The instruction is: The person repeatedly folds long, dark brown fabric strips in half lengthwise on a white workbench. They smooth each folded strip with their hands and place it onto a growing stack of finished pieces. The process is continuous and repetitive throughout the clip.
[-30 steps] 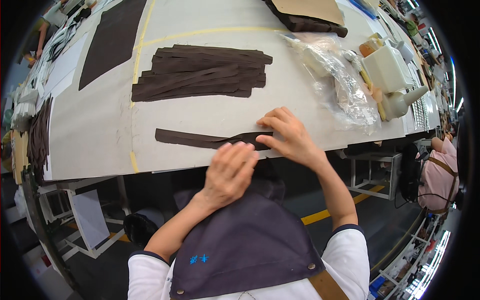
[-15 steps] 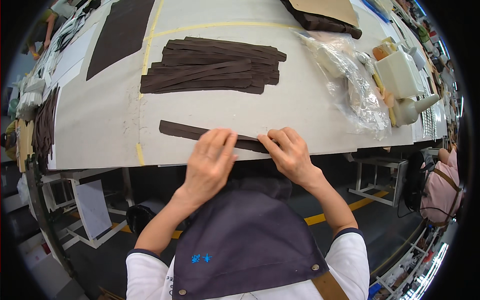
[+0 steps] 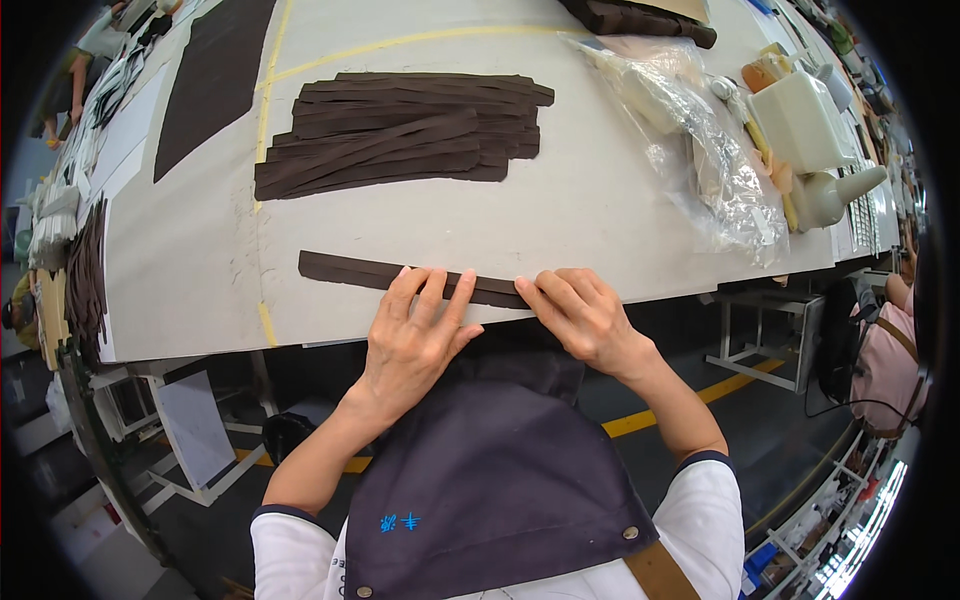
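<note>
A long dark brown strip of fabric or leather [image 3: 345,268], folded along its length, lies near the front edge of the table. My left hand [image 3: 413,330] rests on its middle, fingers spread and fingertips pressing down along the fold. At the strip's right end my right hand [image 3: 590,320] has thumb and forefinger pinched on it, the other fingers curled. Both hands cover part of the strip's lower half. Beyond them lies a loose pile of similar brown strips [image 3: 400,130], stacked lengthwise.
Clear plastic bags [image 3: 715,170] lie to the right, beside a white container [image 3: 800,122] and a squeeze bottle with a nozzle [image 3: 825,198]. A dark brown sheet [image 3: 213,80] lies far left. More brown strips [image 3: 88,280] hang over the left edge. A seated person [image 3: 888,350] is at right.
My left fingers have spread apart and flattened onto the strip. My right hand keeps its pinch at the right end. The whole view has turned slightly.
</note>
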Available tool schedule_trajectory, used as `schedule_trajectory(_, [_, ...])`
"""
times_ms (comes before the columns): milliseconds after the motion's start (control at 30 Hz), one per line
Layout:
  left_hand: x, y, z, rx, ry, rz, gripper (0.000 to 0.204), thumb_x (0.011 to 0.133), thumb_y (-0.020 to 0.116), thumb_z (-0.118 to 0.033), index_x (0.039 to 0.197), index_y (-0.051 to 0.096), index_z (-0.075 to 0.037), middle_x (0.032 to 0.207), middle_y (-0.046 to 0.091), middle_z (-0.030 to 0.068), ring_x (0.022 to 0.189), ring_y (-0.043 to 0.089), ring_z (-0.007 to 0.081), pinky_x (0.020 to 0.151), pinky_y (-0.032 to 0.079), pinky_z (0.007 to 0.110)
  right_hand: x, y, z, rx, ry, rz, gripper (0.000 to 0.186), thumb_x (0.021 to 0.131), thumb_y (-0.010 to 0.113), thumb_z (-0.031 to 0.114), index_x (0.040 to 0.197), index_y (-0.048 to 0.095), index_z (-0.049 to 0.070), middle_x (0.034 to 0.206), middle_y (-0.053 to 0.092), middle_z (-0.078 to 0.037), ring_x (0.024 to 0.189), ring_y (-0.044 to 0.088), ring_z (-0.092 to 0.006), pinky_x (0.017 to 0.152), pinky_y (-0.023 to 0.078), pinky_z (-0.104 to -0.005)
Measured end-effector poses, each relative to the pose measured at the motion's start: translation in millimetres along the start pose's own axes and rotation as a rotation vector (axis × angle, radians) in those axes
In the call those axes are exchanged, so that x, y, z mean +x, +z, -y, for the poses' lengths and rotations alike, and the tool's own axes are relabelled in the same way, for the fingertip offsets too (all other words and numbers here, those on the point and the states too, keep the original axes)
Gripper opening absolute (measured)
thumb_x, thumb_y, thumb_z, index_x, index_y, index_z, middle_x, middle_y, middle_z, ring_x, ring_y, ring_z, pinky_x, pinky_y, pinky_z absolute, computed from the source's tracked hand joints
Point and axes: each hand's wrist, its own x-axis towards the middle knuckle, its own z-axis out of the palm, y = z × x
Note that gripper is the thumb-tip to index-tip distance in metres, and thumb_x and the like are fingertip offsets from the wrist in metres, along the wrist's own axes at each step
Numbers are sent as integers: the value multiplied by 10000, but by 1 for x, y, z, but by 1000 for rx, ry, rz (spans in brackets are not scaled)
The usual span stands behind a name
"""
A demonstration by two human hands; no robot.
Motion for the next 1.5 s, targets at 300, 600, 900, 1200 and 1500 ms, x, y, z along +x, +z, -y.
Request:
schedule_trajectory(300, [18, -18, -14, -24, 0, 141, 679, 827, 846, -270, 1431, 632, -47, 1329, 547, 154, 1263, 534, 351, 1041, 508, 474, 0, -1, 2, -11, 16, 25, 441, 779, 687, 51, 1193, 691, -102, 1079, 634, -147, 896, 640, -255, 759, 540, -357])
schedule_trajectory(600, [13, 16, -31, -33, 56, 15, 615, 845, 822, -183, 1382, 633, 48, 1345, 584, 171, 1261, 567, 348, 1059, 509, 489, -8, 0, 0, -27, 28, -55, 408, 781, 681, 60, 1156, 694, -100, 1051, 639, -146, 886, 639, -252, 742, 523, -348])
schedule_trajectory(900, [23, 24, -48, -95, 56, 3, 659, 831, 813, -114, 1418, 588, 86, 1367, 569, 187, 1270, 564, 359, 1045, 503, 477, -8, -3, 5, -14, 91, -73, 404, 761, 676, 53, 1139, 699, -90, 1070, 649, -142, 920, 653, -251, 730, 520, -334])
schedule_trajectory(1200, [28, 21, -51, -34, 78, 43, 615, 866, 808, -235, 1400, 637, 17, 1328, 602, 142, 1229, 595, 316, 1049, 518, 462, -38, 4, 27, -93, 263, -202, 384, 790, 673, 87, 1154, 722, -22, 1096, 655, -105, 973, 639, -252, 838, 488, -400])
schedule_trajectory(1500, [30, 21, -52, 31, 118, 49, 666, 808, 847, -252, 1397, 653, -10, 1317, 597, 143, 1200, 609, 336, 1019, 540, 467, -39, 8, 28, -119, 273, -230, 365, 817, 679, 94, 1159, 717, -28, 1104, 656, -115, 979, 638, -255, 843, 493, -404])
